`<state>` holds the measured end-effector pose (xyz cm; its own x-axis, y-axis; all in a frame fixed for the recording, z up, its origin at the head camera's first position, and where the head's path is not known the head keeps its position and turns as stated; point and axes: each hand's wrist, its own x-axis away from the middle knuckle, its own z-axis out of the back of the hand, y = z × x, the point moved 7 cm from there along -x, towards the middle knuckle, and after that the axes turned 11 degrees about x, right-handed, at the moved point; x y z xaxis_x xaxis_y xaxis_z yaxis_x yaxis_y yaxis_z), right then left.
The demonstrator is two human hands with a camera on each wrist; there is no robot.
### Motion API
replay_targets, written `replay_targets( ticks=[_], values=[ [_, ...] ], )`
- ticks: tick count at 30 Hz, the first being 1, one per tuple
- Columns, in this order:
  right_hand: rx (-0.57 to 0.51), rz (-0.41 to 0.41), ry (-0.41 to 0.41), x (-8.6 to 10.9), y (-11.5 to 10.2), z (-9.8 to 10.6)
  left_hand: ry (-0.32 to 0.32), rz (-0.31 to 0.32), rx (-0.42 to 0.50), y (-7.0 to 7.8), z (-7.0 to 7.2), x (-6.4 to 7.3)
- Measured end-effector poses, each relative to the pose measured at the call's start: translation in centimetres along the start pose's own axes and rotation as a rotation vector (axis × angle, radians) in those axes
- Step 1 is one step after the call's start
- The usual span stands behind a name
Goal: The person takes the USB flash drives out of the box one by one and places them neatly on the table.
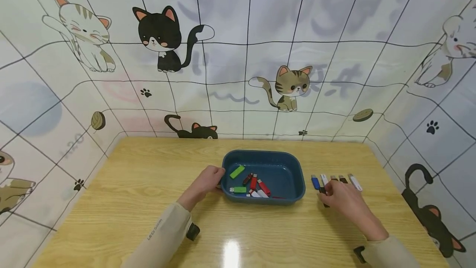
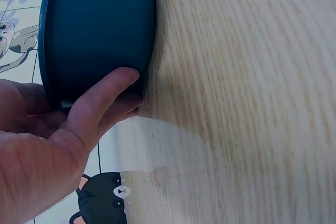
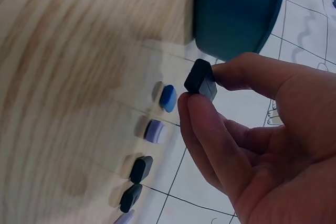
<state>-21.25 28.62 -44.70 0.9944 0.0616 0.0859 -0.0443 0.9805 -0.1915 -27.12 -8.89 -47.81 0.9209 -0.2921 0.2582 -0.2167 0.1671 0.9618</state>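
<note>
A dark blue plastic bin (image 1: 284, 179) stands mid-table with several USB flash drives inside: a green flash drive (image 1: 236, 171), a red flash drive (image 1: 264, 187) and others in white and dark red. My left hand (image 1: 206, 182) holds the bin's left end, thumb against the outer wall (image 2: 100, 30). To the right of the bin, my right hand (image 1: 347, 199) pinches a black flash drive (image 3: 201, 81) between thumb and fingertips. Just beyond that hand is a row of drives, with a blue flash drive (image 1: 315, 182) nearest the bin and a white flash drive (image 1: 355, 182) at the far end.
The light wooden table (image 1: 148, 185) meets a wall sheet (image 1: 230, 61) printed with cats at its back and sides. Black wrist straps (image 1: 193, 231) show at the sleeves. Between the row's ends lie another white drive and dark drives (image 3: 141, 169).
</note>
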Motion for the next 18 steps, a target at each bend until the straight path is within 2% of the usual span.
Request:
replay_targets(
  ticks=[6, 18],
  values=[
    [0.038, 0.006, -0.024, -0.2, 0.0, -0.7, -0.01, -0.001, 0.002, 0.1, -0.1, 0.2],
    [0.015, 0.008, -0.056, -0.4, 0.0, -1.7, -0.007, -0.01, -0.002, 0.1, 0.0, 0.2]
  ],
)
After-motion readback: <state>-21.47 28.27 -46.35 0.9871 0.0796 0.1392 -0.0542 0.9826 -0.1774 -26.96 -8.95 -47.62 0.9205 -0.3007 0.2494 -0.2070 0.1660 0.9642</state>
